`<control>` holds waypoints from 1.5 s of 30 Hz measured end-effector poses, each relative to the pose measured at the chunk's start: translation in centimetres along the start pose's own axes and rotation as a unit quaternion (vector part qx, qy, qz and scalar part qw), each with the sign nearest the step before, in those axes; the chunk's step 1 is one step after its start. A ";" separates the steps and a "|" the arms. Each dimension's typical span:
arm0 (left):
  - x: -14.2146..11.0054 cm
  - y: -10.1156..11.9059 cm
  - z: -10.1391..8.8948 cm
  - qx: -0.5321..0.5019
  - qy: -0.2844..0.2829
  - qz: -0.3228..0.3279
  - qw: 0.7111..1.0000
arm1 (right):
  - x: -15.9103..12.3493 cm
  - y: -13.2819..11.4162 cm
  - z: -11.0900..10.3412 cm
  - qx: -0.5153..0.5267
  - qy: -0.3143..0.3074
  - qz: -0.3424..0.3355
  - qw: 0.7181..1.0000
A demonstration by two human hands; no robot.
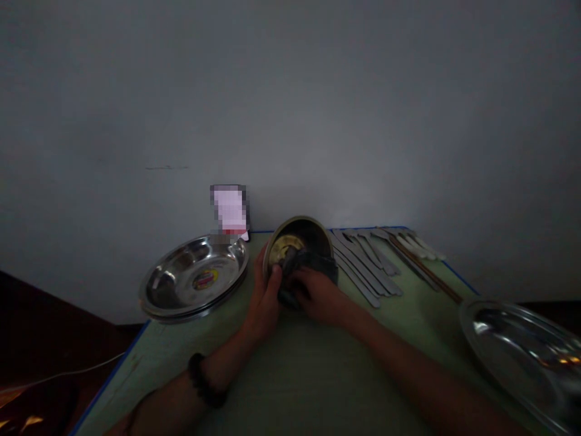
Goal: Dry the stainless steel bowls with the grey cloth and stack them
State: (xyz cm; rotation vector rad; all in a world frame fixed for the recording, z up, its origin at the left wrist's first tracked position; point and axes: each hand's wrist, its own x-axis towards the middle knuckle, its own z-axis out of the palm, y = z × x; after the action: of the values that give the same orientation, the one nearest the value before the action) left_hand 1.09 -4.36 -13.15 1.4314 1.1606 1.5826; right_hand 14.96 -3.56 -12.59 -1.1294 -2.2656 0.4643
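A round metal bowl is tilted with its mouth toward me, above the middle of the table. My left hand grips its left rim, thumb at the front edge and fingers behind. In my right hand is a dark cloth, bunched up and pressed at the bowl's lower inside and rim. The cloth hides part of the bowl's interior and its lower right edge. A dark beaded bracelet circles my left wrist.
Stacked steel plates stand left, near a propped, blurred-out phone. Several flat metal utensils, wooden chopsticks and white spoons lie right. Another steel plate sits at the right edge. A wall rises behind the table.
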 end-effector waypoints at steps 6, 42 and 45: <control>0.0 -0.4 -0.3 0.015 0.019 0.012 1.000 | -0.1 -0.6 0.7 0.088 0.022 -0.036 0.995; 1.6 -0.4 0.5 -0.138 0.054 -0.058 0.987 | 0.8 -2.6 -3.5 -0.272 0.003 0.017 0.962; 1.3 0.2 0.6 -0.114 0.045 -0.056 0.991 | -0.3 -2.9 -3.4 -0.340 0.000 0.055 0.939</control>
State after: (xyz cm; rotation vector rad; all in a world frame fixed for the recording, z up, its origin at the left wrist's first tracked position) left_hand 1.48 -3.14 -12.50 1.1393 1.0533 1.6568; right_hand 15.40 -5.30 -8.43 -1.5787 -2.4355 -0.3226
